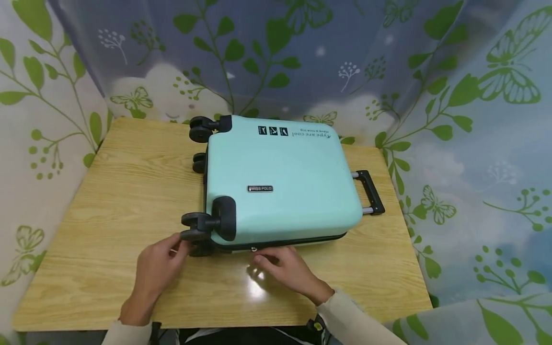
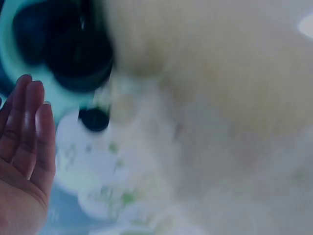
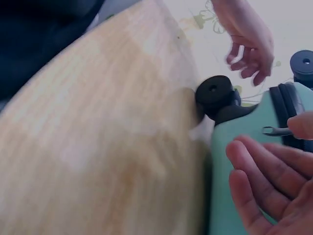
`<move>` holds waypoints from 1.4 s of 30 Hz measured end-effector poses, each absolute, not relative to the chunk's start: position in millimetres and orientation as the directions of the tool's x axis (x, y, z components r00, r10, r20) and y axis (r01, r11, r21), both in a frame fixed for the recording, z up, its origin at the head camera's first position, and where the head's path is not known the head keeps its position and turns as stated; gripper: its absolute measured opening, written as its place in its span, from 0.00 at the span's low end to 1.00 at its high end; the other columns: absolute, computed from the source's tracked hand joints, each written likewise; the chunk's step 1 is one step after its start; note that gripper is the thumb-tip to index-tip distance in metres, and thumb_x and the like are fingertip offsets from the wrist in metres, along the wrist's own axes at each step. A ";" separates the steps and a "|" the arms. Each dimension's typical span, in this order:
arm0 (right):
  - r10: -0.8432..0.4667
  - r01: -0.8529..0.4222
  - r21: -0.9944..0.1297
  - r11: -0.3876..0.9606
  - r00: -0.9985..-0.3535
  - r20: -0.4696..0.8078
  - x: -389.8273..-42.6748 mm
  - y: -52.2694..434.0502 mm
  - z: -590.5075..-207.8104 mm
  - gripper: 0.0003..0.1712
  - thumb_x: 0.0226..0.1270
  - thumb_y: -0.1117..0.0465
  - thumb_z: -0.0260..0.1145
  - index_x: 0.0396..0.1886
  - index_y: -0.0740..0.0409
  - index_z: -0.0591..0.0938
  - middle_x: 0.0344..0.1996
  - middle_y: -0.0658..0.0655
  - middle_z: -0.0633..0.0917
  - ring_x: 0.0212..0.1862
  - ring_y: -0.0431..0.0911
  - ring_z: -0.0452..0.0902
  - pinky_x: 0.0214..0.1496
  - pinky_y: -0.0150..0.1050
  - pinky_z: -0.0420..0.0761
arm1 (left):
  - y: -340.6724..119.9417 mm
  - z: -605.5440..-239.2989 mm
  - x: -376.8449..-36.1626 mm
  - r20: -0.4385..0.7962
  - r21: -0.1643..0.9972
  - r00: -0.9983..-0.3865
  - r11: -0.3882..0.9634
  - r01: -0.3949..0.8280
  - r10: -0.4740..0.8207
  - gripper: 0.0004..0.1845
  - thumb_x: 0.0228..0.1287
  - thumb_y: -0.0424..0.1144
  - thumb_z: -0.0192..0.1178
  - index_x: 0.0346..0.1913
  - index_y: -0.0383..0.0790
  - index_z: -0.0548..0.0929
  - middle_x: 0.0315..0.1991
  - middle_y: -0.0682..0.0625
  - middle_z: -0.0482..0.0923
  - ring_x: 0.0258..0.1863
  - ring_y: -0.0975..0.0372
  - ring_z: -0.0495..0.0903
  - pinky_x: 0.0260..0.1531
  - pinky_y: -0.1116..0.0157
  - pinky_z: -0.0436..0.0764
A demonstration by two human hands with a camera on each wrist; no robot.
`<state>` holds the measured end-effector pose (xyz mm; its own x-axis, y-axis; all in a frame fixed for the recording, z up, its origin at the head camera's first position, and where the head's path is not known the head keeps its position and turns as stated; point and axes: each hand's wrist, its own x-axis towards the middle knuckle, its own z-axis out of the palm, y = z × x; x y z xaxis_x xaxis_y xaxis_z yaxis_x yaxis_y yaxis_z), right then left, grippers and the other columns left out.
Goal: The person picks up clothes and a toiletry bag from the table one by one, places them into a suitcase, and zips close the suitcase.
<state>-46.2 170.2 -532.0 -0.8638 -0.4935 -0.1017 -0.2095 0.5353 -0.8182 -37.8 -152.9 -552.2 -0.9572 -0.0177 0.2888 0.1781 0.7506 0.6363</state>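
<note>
A mint-green hard-shell suitcase (image 1: 284, 172) lies flat on a wooden table, its black wheels to the left and its pull handle (image 1: 372, 192) extended to the right. At the near side, my right hand (image 1: 289, 268) pinches a metal zipper pull (image 3: 278, 131) between thumb and forefinger; the other fingers are loosely bent beside the shell. My left hand (image 1: 159, 263) is at the near-left wheel (image 1: 197, 226), which partly hides its fingertips. In the left wrist view the fingers (image 2: 45, 142) of that hand are nearly straight, with nothing in them.
The wooden table (image 1: 129, 191) extends around the suitcase on all sides. Patterned curtains (image 1: 258, 57) with leaves and butterflies hang behind and at both sides. The person's dark clothing (image 3: 44, 39) shows at the table's near edge.
</note>
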 end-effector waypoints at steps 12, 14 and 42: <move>-0.548 0.552 -0.834 0.021 -0.691 -0.471 -40.9 155.4 -545.5 0.36 0.86 0.44 0.61 0.74 0.71 0.76 0.64 0.66 0.87 0.46 0.47 0.93 0.38 0.39 0.91 | -181.2 -467.8 -99.5 0.443 0.644 -0.896 0.705 0.297 -0.027 0.15 0.81 0.37 0.61 0.62 0.38 0.90 0.54 0.43 0.92 0.54 0.49 0.87 0.47 0.78 0.80; -0.524 0.562 -0.827 0.001 -0.704 -0.479 -39.6 154.3 -546.3 0.36 0.84 0.45 0.63 0.70 0.74 0.77 0.55 0.62 0.91 0.44 0.45 0.92 0.37 0.38 0.90 | -173.9 -453.5 -110.1 0.445 0.612 -0.893 0.704 0.360 0.070 0.16 0.80 0.36 0.62 0.65 0.39 0.88 0.59 0.42 0.89 0.59 0.47 0.85 0.53 0.62 0.84; -0.503 -0.582 -0.543 0.606 -0.809 0.306 -38.9 178.6 -545.4 0.10 0.81 0.60 0.69 0.36 0.52 0.91 0.24 0.44 0.88 0.25 0.29 0.80 0.30 0.23 0.79 | -110.0 -401.8 -179.8 -0.067 0.362 -0.733 0.701 0.614 0.677 0.39 0.81 0.69 0.54 0.87 0.63 0.61 0.91 0.50 0.46 0.91 0.46 0.39 0.82 0.28 0.38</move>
<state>-38.9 178.6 -545.4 -0.8086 -0.5028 0.3057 -0.5818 0.6055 -0.5430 -179.8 -110.0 -401.8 -0.7330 0.6770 -0.0666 0.6143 0.7009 0.3624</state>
